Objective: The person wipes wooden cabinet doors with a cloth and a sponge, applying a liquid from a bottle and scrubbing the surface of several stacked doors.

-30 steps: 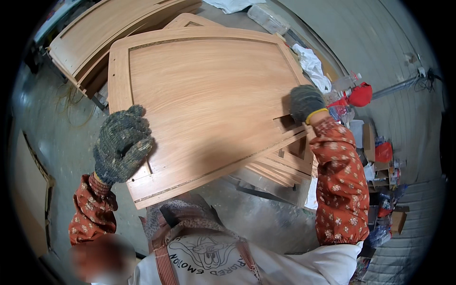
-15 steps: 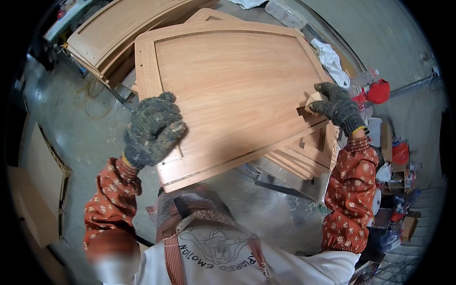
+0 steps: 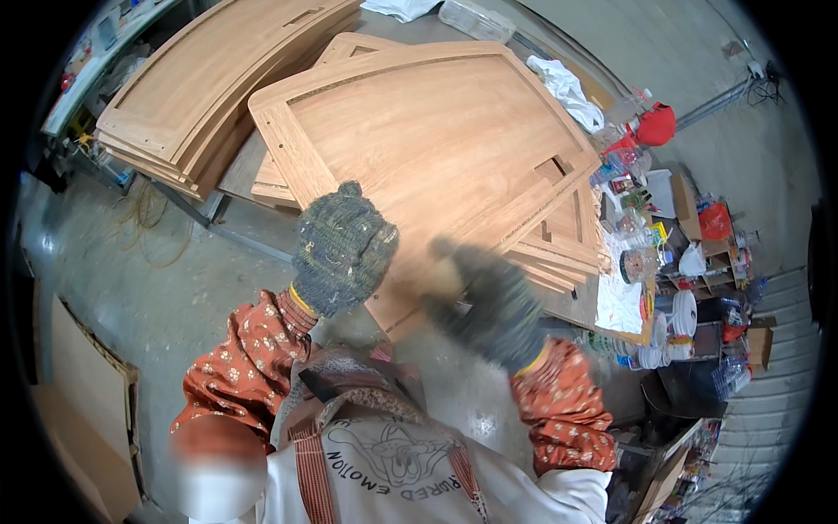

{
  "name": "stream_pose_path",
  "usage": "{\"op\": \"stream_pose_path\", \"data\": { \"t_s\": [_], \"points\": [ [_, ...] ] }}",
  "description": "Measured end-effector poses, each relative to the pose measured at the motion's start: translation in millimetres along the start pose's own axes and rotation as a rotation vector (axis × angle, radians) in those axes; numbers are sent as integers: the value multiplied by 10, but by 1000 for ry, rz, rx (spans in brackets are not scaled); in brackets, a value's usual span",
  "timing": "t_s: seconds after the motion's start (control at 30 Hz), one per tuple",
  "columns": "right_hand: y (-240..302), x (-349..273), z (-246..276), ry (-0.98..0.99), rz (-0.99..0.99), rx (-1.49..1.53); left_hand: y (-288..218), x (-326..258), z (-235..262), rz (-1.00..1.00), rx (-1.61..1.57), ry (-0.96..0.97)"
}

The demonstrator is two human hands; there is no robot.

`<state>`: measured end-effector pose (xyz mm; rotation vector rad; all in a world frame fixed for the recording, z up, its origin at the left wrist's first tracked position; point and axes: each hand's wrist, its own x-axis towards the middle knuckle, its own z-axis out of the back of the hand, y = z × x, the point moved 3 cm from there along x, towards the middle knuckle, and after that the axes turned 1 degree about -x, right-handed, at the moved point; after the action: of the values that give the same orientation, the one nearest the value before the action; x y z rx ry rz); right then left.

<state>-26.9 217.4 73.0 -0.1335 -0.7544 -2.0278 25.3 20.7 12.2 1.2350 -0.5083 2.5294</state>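
Note:
A large wooden panel (image 3: 419, 131) with a raised frame and a gently curved far edge lies at an angle in front of me. My left hand (image 3: 345, 249), in a dirty dark knit glove, is closed on the panel's near left frame; its fingertips are partly hidden. My right hand (image 3: 489, 301), gloved alike and smeared by motion, holds a small tan pad (image 3: 438, 278) against the panel near its front edge. The blur hides the pad's exact kind. More framed panels (image 3: 559, 244) lie stacked beneath, fanned out to the right.
Another stack of curved wooden panels (image 3: 201, 96) stands at the far left. White cloth (image 3: 567, 92), a red bag (image 3: 655, 125), bottles and jars crowd the right side. A cardboard sheet (image 3: 83, 393) leans at the lower left, and a thin hose (image 3: 144, 218) lies on the floor.
My right hand has swept with the tan pad from the panel's right side to its near middle. My left hand sits farther right in view, and the whole view has shifted.

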Motion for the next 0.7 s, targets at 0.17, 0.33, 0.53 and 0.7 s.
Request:
{"op": "stream_pose_path", "data": {
  "t_s": [0.17, 0.33, 0.53, 0.7],
  "points": [
    [235, -123, 90, 145, 29, -184, -40, 79, 43, -147, -71, 83],
    [-505, -182, 315, -128, -457, 37, -109, 128, 10, -66, -127, 87],
    [457, -585, -16, -213, 51, -201, -153, 197, 48, -31, -138, 86],
    [719, -721, -147, -152, 5, -14, -84, 100, 9, -181, -107, 61]
  ]
}}
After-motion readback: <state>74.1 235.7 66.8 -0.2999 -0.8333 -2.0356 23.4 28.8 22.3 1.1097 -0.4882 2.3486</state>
